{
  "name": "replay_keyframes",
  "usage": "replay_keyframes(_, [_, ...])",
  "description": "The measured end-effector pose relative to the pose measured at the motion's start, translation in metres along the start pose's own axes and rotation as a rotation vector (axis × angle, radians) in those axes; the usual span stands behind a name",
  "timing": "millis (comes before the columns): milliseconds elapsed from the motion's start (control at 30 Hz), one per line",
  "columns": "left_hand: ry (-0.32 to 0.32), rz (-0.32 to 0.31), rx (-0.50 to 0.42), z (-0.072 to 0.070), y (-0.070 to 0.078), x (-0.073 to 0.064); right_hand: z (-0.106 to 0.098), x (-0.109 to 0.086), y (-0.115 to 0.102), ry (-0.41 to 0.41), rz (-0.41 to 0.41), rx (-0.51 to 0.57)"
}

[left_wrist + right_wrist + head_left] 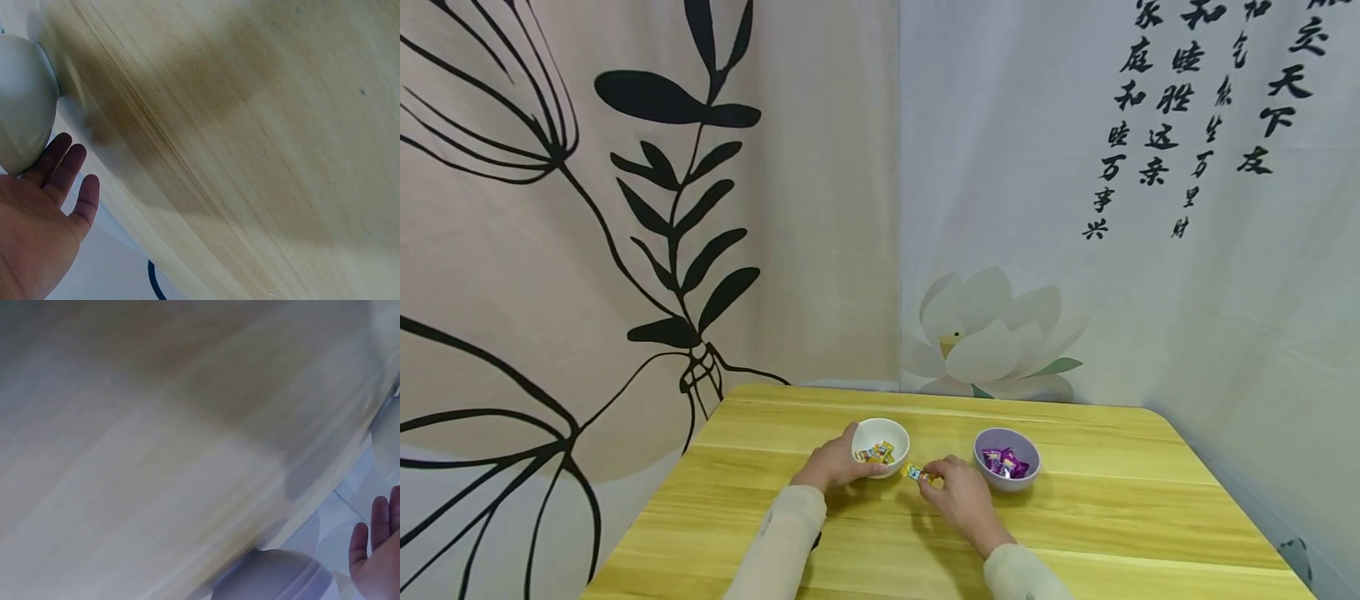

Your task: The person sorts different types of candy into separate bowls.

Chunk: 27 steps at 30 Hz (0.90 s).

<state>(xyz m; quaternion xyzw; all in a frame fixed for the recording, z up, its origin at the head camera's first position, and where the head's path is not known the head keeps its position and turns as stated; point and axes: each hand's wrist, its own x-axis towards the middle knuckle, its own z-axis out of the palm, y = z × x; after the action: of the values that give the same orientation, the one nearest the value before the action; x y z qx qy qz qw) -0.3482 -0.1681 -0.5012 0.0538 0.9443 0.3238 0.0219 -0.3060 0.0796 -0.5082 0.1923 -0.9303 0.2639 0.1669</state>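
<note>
My left hand (pixel 833 463) holds the white bowl (pixel 881 428) from its left side, thumb along the near side and fingers at the far left rim. Several yellow-wrapped candies (pixel 877 452) lie inside this bowl. Just right of it, my right hand (pixel 961 493) pinches one yellow-wrapped candy (pixel 914 472) between thumb and fingers, above the table. In the left wrist view, the other fingers (pixel 61 172) lie loosely beside the bowl's outer wall. The right wrist view catches only part of that hand; the candy is hidden there.
A purple bowl (pixel 1033 472) with several purple-wrapped candies (pixel 1004 463) stands right of my right hand. Both bowls sit on a wood-grain table (pixel 1120 500). Behind its far edge hangs a printed curtain (pixel 827 208) with plants and writing.
</note>
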Motion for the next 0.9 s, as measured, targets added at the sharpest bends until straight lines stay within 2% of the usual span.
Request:
replay_keyframes(433, [-0.014, 0.009, -0.024, -0.001, 0.001, -0.001, 0.001, 0.021, -0.012, 0.025, 0.049, 0.054])
replay_keyframes(667, [-0.009, 0.01, -0.011, -0.002, 0.001, -0.002, 0.001, 0.035, -0.019, 0.037, 0.049, 0.061])
replay_keyframes(900, [-0.015, 0.026, -0.005, -0.001, 0.001, -0.001, 0.005, 0.047, -0.027, 0.015, 0.025, 0.061])
